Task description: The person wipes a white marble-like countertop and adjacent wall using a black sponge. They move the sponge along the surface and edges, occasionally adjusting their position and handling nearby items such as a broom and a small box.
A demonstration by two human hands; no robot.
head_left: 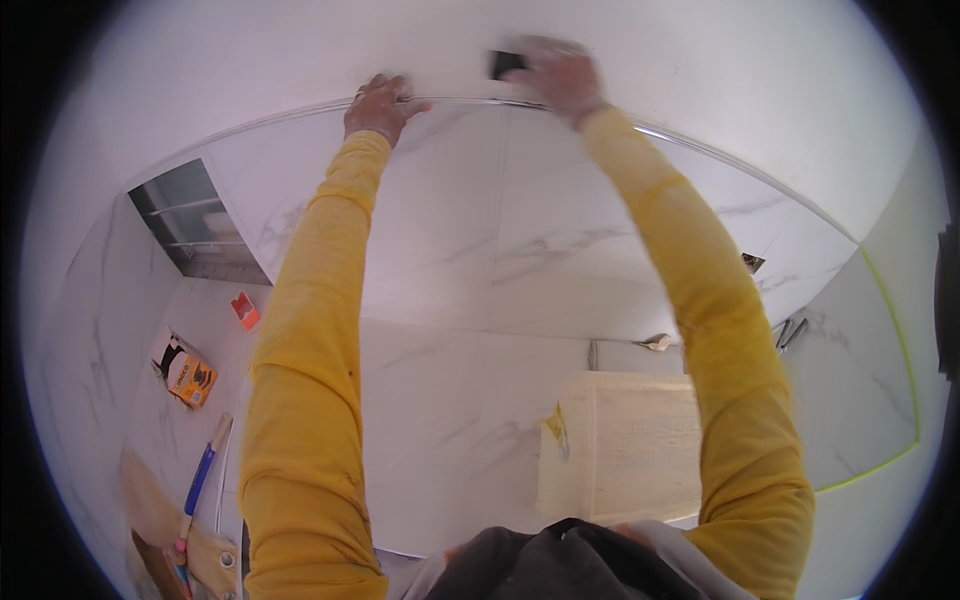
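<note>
My right hand, blurred by motion, grips a small black flat piece that looks like sandpaper, against the white wall just above a thin metal trim strip. To its left, my left hand rests at the same strip with the thumb stretched out to the right; nothing shows in it. Both hands look dusty. Below the strip, white marble-patterned tiles cover the wall. Yellow sleeves cover both arms.
A recessed opening sits at left in the tiles. Below it are a small orange-red box, an orange-and-black box and a blue-handled tool. A cream rectangular block lies below my right arm. Green tape edges the right wall.
</note>
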